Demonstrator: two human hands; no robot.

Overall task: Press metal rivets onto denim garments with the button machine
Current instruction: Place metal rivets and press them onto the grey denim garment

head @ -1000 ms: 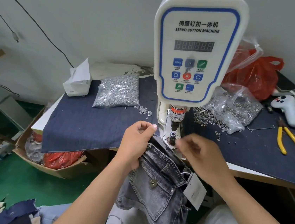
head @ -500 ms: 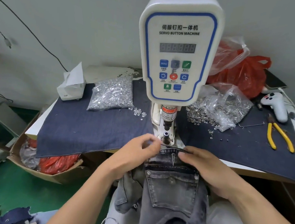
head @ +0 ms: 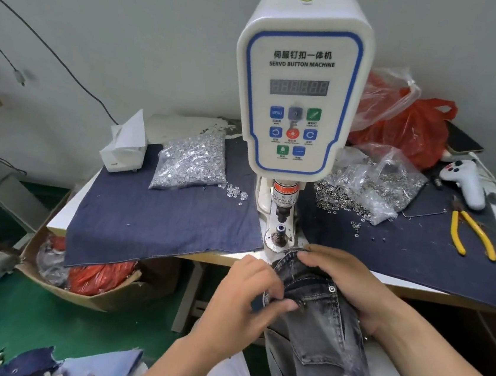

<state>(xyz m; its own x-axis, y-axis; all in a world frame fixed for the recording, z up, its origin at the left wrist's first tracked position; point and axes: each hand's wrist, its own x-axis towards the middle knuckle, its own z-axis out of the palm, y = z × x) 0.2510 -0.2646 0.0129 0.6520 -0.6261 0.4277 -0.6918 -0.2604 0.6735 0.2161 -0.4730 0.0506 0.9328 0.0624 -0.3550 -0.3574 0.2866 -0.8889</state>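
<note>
Head view shows the grey jeans hanging off the table edge just below the button machine, left hand pinching the pocket edge, right hand curled over the waistband, where this soft, floppy, fairly light denim is probably best held, at its thick seams.

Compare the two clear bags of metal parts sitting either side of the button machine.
The left bag sits plump and neat, packed with bright, shiny silver pieces; the right bag lies crumpled and spread flatter, with duller ring-shaped pieces.
The left bag has only a small cluster loose beside it; the right bag has many spilled along its front edge.
Both are clear plastic and rest on the blue cloth.
</note>
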